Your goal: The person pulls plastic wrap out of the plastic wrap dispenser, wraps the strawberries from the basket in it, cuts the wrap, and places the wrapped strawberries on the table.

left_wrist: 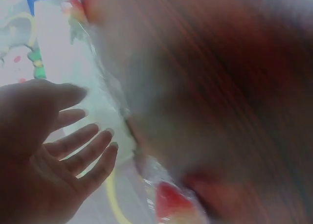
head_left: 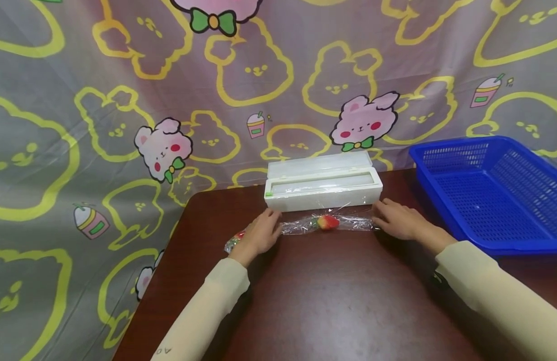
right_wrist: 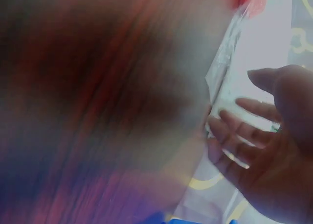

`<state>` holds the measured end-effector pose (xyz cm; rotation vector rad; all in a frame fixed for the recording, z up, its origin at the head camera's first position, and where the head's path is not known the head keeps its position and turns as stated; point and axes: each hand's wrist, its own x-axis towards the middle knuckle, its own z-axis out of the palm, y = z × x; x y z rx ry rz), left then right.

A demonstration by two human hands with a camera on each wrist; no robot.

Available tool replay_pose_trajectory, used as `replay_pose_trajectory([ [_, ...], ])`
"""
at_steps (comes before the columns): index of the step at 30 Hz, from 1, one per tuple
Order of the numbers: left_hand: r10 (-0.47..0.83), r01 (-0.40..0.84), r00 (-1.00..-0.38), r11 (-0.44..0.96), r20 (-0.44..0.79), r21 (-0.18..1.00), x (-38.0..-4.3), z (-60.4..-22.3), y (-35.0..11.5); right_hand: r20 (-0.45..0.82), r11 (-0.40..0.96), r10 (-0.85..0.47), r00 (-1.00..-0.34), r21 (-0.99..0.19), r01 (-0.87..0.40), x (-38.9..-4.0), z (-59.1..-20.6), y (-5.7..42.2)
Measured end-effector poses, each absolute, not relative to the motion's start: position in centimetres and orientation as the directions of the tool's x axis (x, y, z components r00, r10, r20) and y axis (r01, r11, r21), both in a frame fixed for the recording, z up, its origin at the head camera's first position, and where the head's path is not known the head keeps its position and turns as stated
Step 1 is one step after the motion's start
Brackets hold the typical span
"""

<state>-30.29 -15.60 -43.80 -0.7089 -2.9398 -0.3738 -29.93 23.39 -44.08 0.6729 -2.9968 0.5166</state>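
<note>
A strip of clear plastic film (head_left: 298, 227) lies across the table in front of a long white box (head_left: 323, 199) whose lid (head_left: 319, 164) stands raised. A red and yellow strawberry (head_left: 328, 222) sits at the middle of the film. Another strawberry (left_wrist: 173, 202) is wrapped at the film's left end, partly behind my left hand (head_left: 262, 232). That hand is over the film with its fingers loosely spread in the left wrist view. My right hand (head_left: 399, 219) is at the film's right end, by the box's corner, fingers apart and slightly bent.
On the right stands a blue plastic basket (head_left: 522, 246) with perforated sides, close to my right forearm. Behind the dark brown table (head_left: 323, 301) hangs a curtain (head_left: 296, 60) with yellow bear outlines. The table's left edge runs beside my left arm.
</note>
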Motion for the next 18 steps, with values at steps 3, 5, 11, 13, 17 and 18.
replay_pose_trajectory([
  [3, 0.506, 0.529, -0.843, 0.840, 0.182, 0.117, -29.7, -43.5, -15.2, 0.159, 0.840, -0.475, -0.866, -0.213, -0.500, -29.3, -43.9, 23.1],
  [5, 0.540, 0.556, -0.821, 0.830, 0.186, 0.044, -29.7, -43.6, -14.6, 0.180, 0.830, -0.512, -0.840, -0.145, -0.538, -29.2, -43.9, 22.7],
  [11, 0.554, 0.542, -0.821, 0.832, 0.136, -0.117, -30.2, -45.0, -13.6, 0.207, 0.806, -0.568, -0.796, -0.053, -0.589, -29.5, -45.1, 21.9],
  [13, 0.546, 0.532, -0.826, 0.837, 0.138, -0.125, -30.4, -45.3, -13.5, 0.216, 0.807, -0.567, -0.795, -0.046, -0.588, -29.6, -45.3, 21.8],
  [17, 0.523, 0.515, -0.838, 0.853, 0.159, -0.090, -30.8, -45.2, -13.5, 0.207, 0.816, -0.555, -0.806, -0.055, -0.576, -29.9, -45.2, 22.1],
  [18, 0.513, 0.509, -0.843, 0.858, 0.162, -0.070, -30.8, -45.1, -13.6, 0.196, 0.817, -0.553, -0.810, -0.063, -0.573, -30.0, -45.1, 22.3],
])
